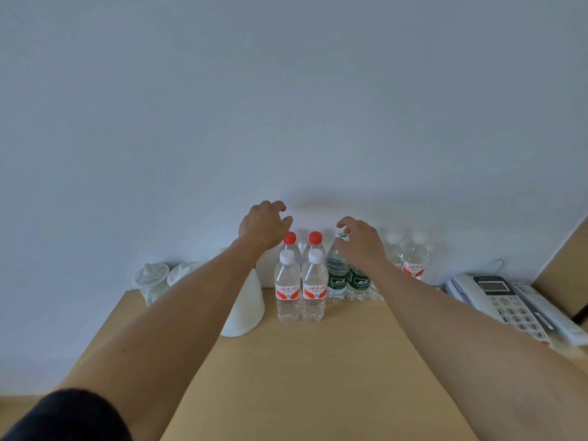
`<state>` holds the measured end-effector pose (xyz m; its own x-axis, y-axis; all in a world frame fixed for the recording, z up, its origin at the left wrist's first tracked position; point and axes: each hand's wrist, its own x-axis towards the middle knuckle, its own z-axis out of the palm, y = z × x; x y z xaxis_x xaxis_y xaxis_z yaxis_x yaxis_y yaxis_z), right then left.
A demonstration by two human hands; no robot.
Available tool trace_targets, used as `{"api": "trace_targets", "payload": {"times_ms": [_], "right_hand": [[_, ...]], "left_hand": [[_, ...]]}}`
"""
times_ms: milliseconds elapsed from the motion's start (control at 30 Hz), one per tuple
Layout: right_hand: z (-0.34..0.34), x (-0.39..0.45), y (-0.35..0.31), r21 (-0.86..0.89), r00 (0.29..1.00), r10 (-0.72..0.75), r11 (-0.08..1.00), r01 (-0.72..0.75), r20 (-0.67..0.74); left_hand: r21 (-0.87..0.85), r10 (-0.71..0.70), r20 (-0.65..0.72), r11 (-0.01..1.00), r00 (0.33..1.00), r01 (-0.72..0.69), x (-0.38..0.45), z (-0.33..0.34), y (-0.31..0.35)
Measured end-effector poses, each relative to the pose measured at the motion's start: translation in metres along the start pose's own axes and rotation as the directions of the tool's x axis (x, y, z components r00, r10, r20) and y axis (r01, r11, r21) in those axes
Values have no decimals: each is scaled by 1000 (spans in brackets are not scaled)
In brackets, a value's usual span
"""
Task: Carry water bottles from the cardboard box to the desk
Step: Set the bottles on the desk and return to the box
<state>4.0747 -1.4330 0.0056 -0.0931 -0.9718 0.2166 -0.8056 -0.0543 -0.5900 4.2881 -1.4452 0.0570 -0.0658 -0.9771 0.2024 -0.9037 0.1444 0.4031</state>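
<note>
Several clear water bottles stand against the wall at the back of the wooden desk (318,377). Two white-capped bottles (288,288) with red labels stand in front of two red-capped ones (290,238). To their right are green-labelled bottles (337,275), and more red-labelled bottles (413,262) stand further right. My left hand (262,226) hovers above the red-capped bottles with loosely curled fingers, holding nothing. My right hand (361,238) hangs over the green-labelled bottles, its fingertips at the cap of the left one; whether they touch it is unclear. The cardboard box is out of view.
A white cone-shaped object (246,310) stands left of the bottles, partly behind my left forearm. Two white lidded cups (152,278) sit at the back left corner. A desk telephone (509,303) lies at the right edge. A brown panel (566,275) rises at far right.
</note>
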Motion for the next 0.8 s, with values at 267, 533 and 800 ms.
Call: {"api": "trace_targets", "payload": {"times_ms": [267, 533, 800], "right_hand": [[-45, -15, 11, -181, 991, 122, 975, -128, -47], [-99, -86, 61, -222, 927, 335, 903, -368, -170], [-177, -198, 138, -220, 777, 560, 751, -623, -289]], "left_hand": [[126, 205, 107, 968, 973, -218, 12, 10, 57], [73, 428, 243, 887, 871, -456, -13, 69, 142], [-38, 641, 350, 738, 683, -674, -92, 126, 261]]}}
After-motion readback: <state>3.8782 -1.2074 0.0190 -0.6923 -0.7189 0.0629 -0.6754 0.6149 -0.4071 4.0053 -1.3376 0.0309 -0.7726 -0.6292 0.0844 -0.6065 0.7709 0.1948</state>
